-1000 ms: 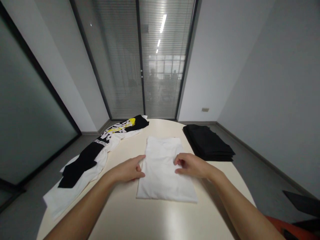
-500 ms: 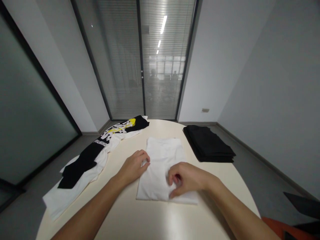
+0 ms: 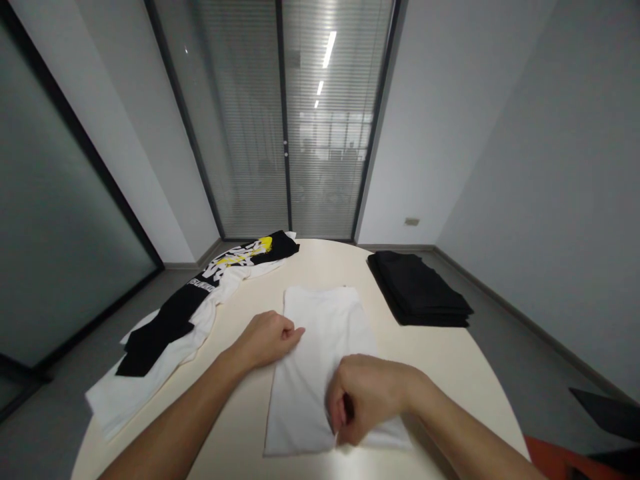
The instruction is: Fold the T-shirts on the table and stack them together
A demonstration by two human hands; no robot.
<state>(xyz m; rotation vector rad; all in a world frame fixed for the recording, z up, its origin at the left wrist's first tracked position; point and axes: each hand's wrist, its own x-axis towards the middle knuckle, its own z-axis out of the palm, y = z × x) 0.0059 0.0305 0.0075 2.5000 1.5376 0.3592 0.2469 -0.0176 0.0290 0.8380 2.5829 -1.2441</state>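
Note:
A folded white T-shirt lies flat on the table in front of me, its near edge drawn slightly out of line. My left hand rests at its left edge, closed, with thumb and curled fingers pressed at the cloth; its fingertips are partly hidden. Lower down, my right hand is closed in a pinch on the near edge of the T-shirt, and a bit of white fabric shows at the fingertips. Small creases run through the cloth near the right hand.
Black and white shirts, one with a yellow and white print, lie layered along the left side of the round cream table. A stack of folded black clothes sits at the right edge. An orange chair stands at lower right.
My right hand has moved toward me and closed on the near edge, bringing the T-shirt nearer and spreading it longer. My left hand has curled its fingers at the left edge.

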